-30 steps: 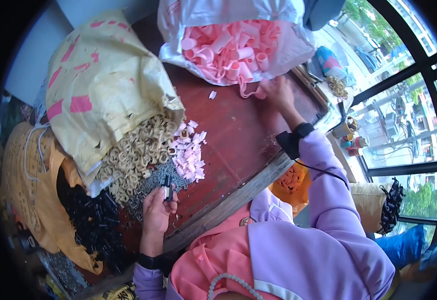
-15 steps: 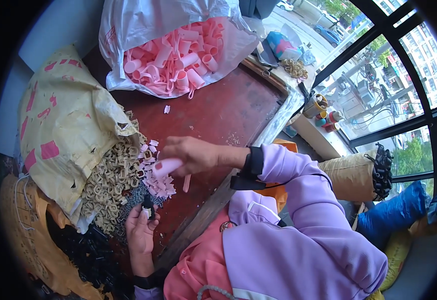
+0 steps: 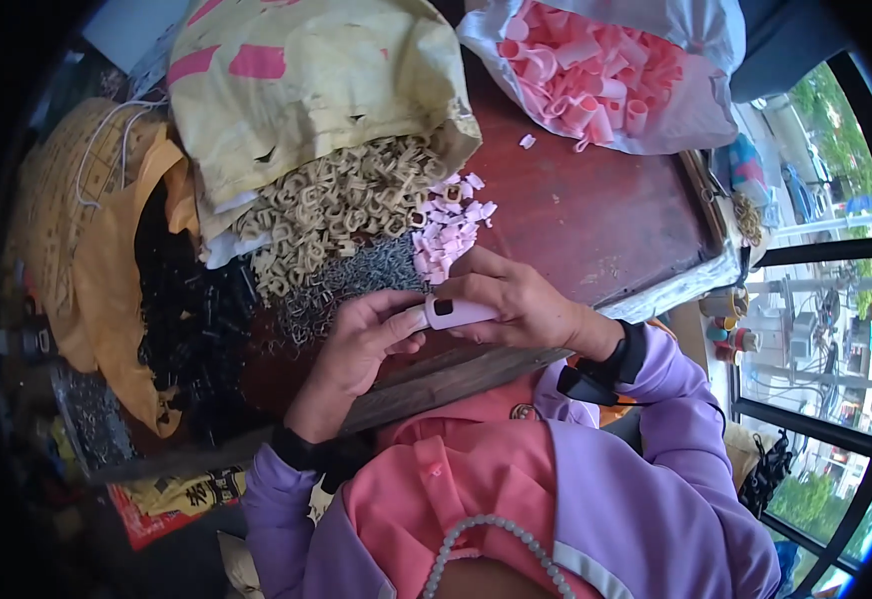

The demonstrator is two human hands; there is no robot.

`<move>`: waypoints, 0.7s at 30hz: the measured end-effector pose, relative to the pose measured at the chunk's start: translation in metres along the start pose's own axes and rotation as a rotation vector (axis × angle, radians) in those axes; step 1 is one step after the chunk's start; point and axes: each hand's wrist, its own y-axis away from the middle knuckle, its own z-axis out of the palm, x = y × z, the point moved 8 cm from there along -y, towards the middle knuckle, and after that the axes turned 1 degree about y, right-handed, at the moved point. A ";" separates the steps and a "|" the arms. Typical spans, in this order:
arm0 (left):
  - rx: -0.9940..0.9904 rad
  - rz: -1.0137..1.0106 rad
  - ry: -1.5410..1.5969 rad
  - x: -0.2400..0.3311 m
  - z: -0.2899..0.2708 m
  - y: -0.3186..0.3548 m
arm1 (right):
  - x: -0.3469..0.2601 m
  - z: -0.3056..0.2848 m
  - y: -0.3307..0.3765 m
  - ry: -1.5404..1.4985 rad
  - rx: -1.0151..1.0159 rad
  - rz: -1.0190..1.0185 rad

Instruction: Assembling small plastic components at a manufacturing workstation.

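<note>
Close to the table's front edge, my two hands meet at a pale pink plastic sleeve point(image 3: 464, 314) with a dark squarish opening near its left end. My right hand point(image 3: 526, 302) is wrapped round the sleeve's right part. The fingers and thumb of my left hand point(image 3: 368, 341) pinch at its left end; what sits inside that end is hidden. Just beyond my hands lies a pile of small pink plastic pieces point(image 3: 448, 235). Left of it spreads a heap of small grey metal parts point(image 3: 356, 278), with beige plastic clips point(image 3: 321, 205) behind.
A yellowish sack point(image 3: 326, 70) lies open behind the clips. Farther right, a white bag point(image 3: 670, 110) holds many pink sleeves point(image 3: 595, 80). Black parts point(image 3: 191, 309) fill an orange-brown sack point(image 3: 111, 270) at the left. The red tabletop point(image 3: 595, 215) has a wooden front edge point(image 3: 436, 384).
The view has swung, shifting the table's contents rightward. My right hand has brought the pink sleeve from the pink pieces to my left hand. The black part in my left hand is now hidden.
</note>
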 end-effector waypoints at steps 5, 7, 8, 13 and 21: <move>-0.086 -0.016 0.009 -0.003 0.000 0.004 | -0.003 0.005 -0.003 0.067 -0.003 -0.024; -0.091 -0.022 0.016 -0.004 -0.001 0.005 | -0.006 0.008 -0.006 0.111 -0.017 -0.061; -0.089 -0.030 0.020 -0.004 -0.001 0.005 | -0.009 0.008 -0.006 0.163 -0.019 -0.093; -0.080 -0.032 -0.021 -0.002 0.000 0.002 | -0.013 0.013 -0.005 0.320 -0.001 -0.186; -0.064 -0.009 -0.089 0.008 0.002 0.005 | 0.002 0.016 -0.008 -0.027 0.080 -0.028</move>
